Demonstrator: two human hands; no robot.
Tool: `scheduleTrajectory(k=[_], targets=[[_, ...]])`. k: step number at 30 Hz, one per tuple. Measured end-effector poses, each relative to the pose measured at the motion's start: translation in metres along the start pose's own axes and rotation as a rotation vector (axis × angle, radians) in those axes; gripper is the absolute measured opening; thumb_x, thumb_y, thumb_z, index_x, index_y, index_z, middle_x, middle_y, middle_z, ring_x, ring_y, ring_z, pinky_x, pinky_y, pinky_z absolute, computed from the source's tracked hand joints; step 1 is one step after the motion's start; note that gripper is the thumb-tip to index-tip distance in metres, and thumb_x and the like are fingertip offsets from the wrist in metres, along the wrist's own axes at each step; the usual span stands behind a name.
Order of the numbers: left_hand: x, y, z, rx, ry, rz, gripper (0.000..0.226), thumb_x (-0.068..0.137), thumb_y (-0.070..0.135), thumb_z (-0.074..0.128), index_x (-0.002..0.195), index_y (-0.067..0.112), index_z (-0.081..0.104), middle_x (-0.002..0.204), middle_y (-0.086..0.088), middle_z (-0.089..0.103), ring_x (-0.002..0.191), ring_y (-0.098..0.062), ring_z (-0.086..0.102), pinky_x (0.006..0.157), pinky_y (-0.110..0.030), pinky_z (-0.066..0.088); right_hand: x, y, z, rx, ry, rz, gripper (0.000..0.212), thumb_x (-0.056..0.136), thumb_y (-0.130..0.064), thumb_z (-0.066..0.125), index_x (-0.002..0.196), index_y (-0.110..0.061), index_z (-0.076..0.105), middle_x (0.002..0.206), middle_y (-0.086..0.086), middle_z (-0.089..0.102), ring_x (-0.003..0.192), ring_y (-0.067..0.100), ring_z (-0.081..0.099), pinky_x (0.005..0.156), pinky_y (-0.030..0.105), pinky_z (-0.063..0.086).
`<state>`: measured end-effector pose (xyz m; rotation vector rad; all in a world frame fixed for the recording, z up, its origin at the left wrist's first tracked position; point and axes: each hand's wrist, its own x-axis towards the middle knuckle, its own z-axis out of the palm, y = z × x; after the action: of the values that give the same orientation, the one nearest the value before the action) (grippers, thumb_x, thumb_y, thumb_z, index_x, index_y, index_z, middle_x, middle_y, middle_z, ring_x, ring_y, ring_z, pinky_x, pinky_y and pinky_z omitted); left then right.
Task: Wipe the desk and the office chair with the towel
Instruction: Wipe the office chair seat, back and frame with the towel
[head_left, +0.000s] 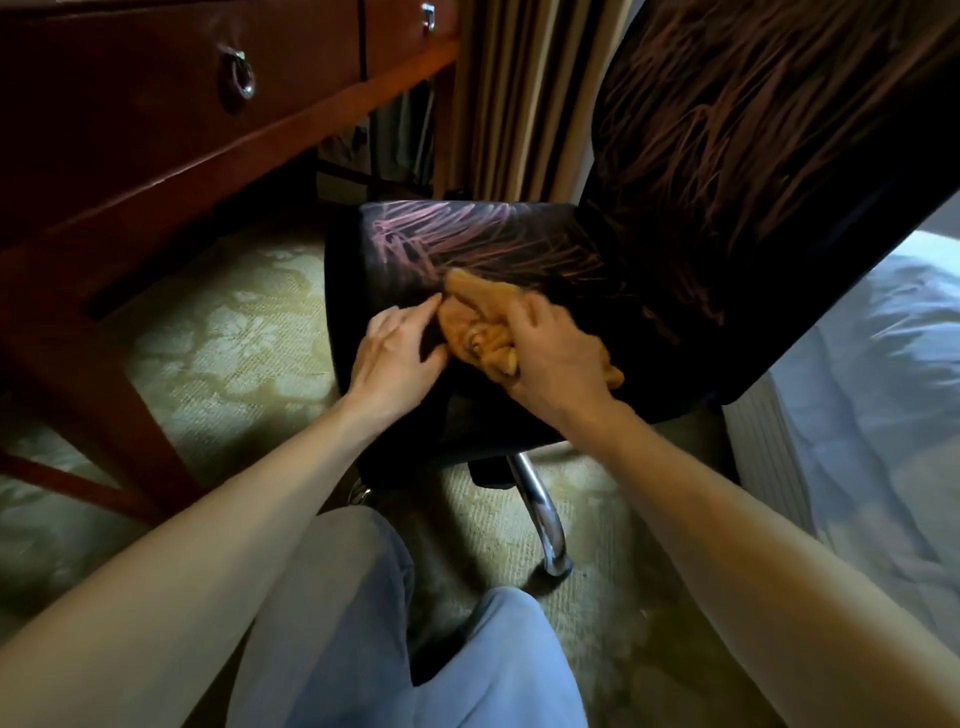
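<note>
The office chair (467, 244) stands in the middle, dark with a streaky pattern on its seat and tall backrest (753, 130). A bunched orange towel (475, 319) lies on the seat. My right hand (558, 358) presses down on the towel and grips it, hiding its right part. My left hand (397, 353) rests flat on the seat just left of the towel, fingers spread, fingertips touching the towel's edge. The reddish wooden desk (156, 130) with ring-pull drawers runs along the upper left.
A chrome chair leg (540, 514) curves down to the patterned carpet (234, 353). Striped curtains (524, 93) hang behind the chair. A bed with white bedding (883, 389) is close on the right. My knees in light trousers (395, 649) fill the bottom.
</note>
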<state>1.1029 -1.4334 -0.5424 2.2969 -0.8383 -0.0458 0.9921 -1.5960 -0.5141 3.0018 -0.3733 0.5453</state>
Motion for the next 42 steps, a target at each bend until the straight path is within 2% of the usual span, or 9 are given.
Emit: scheduleTrajectory(k=[4, 7, 19, 22, 25, 27, 34, 38, 42], targets=[[0.014, 0.03, 0.03, 0.076, 0.065, -0.017, 0.065, 0.099, 0.032, 0.06, 0.157, 0.015, 0.038, 0.162, -0.019, 0.033, 0.152, -0.033, 0.02, 0.123, -0.042, 0.02, -0.002, 0.058, -0.005, 0.0, 0.026, 0.204, 0.08, 0.081, -0.044, 0.071, 0.152, -0.025, 0.041, 0.161, 0.014, 0.03, 0.148, 0.043, 0.025, 0.116, 0.063, 0.032], [0.031, 0.049, 0.052, 0.068, 0.028, 0.011, 0.06, 0.1, 0.031, 0.058, 0.154, 0.012, 0.041, 0.163, -0.018, 0.032, 0.152, -0.033, 0.02, 0.122, -0.042, 0.02, 0.009, 0.059, 0.008, 0.103, -0.391, 0.383, 0.084, 0.09, -0.058, 0.061, 0.161, -0.038, 0.021, 0.171, 0.007, 0.003, 0.156, 0.043, -0.004, 0.12, 0.073, 0.005], [0.035, 0.03, 0.066, 0.1, -0.048, 0.198, 0.07, 0.093, 0.07, 0.046, 0.137, 0.016, 0.051, 0.135, -0.006, 0.059, 0.128, -0.025, 0.053, 0.108, -0.035, 0.037, -0.002, 0.077, -0.027, 0.318, -0.017, 0.1, 0.046, 0.075, -0.043, 0.075, 0.12, -0.039, 0.07, 0.125, -0.015, 0.069, 0.112, 0.016, 0.063, 0.079, 0.031, 0.052], [0.038, 0.023, 0.057, 0.133, -0.068, 0.206, 0.068, 0.096, 0.062, 0.047, 0.144, 0.014, 0.048, 0.141, -0.009, 0.057, 0.134, -0.025, 0.051, 0.112, -0.042, 0.042, 0.008, 0.091, -0.027, 0.213, 0.115, 0.19, 0.076, 0.075, -0.048, 0.071, 0.146, -0.035, 0.049, 0.146, -0.002, 0.056, 0.132, 0.03, 0.051, 0.099, 0.057, 0.047], [0.038, 0.019, 0.047, 0.201, -0.032, 0.27, 0.056, 0.095, 0.045, 0.063, 0.139, 0.012, 0.055, 0.136, -0.009, 0.061, 0.13, -0.027, 0.054, 0.11, -0.041, 0.044, 0.031, 0.098, -0.011, 0.115, -0.202, 0.345, 0.109, 0.079, -0.061, 0.07, 0.162, -0.035, 0.004, 0.17, 0.012, 0.013, 0.155, 0.041, 0.011, 0.115, 0.073, 0.023], [0.037, 0.016, 0.042, 0.275, 0.028, 0.262, 0.05, 0.092, 0.039, 0.066, 0.134, 0.012, 0.06, 0.13, -0.008, 0.064, 0.126, -0.027, 0.056, 0.108, -0.04, 0.042, 0.033, 0.092, 0.01, 0.162, -0.394, 0.401, 0.109, 0.081, -0.067, 0.067, 0.163, -0.036, 0.003, 0.172, 0.009, -0.01, 0.157, 0.038, -0.013, 0.119, 0.075, 0.003], [0.032, 0.009, 0.049, 0.014, 0.303, -0.1, 0.044, 0.095, 0.021, 0.062, 0.134, 0.003, 0.054, 0.125, -0.015, 0.065, 0.122, -0.035, 0.056, 0.099, -0.042, 0.043, 0.041, 0.046, 0.046, 0.252, 0.003, 0.366, 0.047, 0.076, -0.052, 0.066, 0.119, -0.033, 0.067, 0.129, -0.006, 0.064, 0.13, 0.023, 0.051, 0.112, 0.044, 0.034], [0.033, -0.004, 0.042, -0.354, 0.57, -0.138, 0.046, 0.098, 0.033, 0.043, 0.127, -0.001, 0.053, 0.117, -0.001, 0.061, 0.114, -0.031, 0.057, 0.096, -0.034, 0.04, 0.067, -0.019, 0.039, 0.404, -0.008, 0.132, 0.053, 0.079, -0.057, 0.059, 0.124, -0.03, 0.068, 0.113, -0.003, 0.074, 0.112, 0.022, 0.064, 0.099, 0.036, 0.043], [0.036, -0.014, 0.038, -0.369, 0.688, -0.133, 0.06, 0.097, 0.045, 0.042, 0.131, -0.004, 0.051, 0.126, -0.021, 0.057, 0.119, -0.037, 0.051, 0.102, -0.048, 0.04, 0.078, -0.037, 0.027, 0.711, -0.085, 0.084, 0.038, 0.081, -0.051, 0.068, 0.112, -0.029, 0.072, 0.111, -0.005, 0.074, 0.108, 0.021, 0.066, 0.094, 0.04, 0.053]])
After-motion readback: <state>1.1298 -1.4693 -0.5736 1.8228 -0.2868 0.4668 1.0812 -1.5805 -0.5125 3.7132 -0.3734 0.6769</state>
